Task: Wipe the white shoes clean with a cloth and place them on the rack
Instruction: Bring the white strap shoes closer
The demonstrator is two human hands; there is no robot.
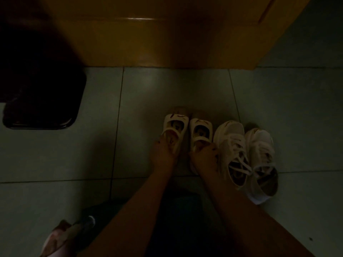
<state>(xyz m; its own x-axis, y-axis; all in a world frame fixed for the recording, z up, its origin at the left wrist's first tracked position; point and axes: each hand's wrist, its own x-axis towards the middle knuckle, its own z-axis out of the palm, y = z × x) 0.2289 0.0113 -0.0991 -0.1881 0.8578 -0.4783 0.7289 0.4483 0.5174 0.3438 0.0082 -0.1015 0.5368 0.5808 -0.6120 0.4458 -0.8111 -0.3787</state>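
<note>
The scene is dim. Two small white strap shoes stand side by side on the tiled floor. My left hand (164,151) grips the heel end of the left strap shoe (176,125). My right hand (205,154) grips the heel end of the right strap shoe (201,129). To their right stand two white lace-up sneakers, one (231,145) beside my right hand and the other (261,156) farther right. No cloth and no rack show in the head view.
A brown wooden door or cabinet front (167,34) rises behind the shoes. A dark, black-edged object (40,108) sits at the left. Pale floor tiles (297,108) spread to the right. A pinkish thing (61,238) lies at the bottom left.
</note>
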